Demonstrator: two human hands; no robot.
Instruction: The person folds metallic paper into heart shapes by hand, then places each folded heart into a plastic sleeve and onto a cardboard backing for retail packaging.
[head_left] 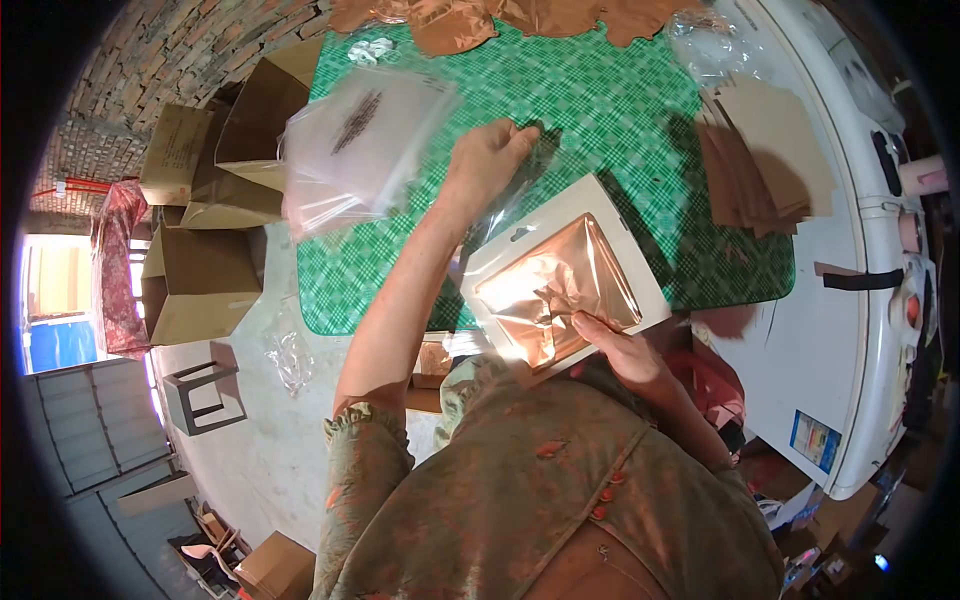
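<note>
The right hand (625,350) is pinching the crumpled copper foil (555,290) inside the white card frame (565,275), near the green table's (600,100) near edge; the left hand (490,155) is gripping a clear plastic sleeve (520,190) just beyond it.

— What covers the table (640,110)?
— A green checked cloth (600,90).
— And on it?
— A stack of brown cards (760,160) at the right, clear bags (365,140) at the left, copper foil pieces (500,20) along the far edge.
</note>
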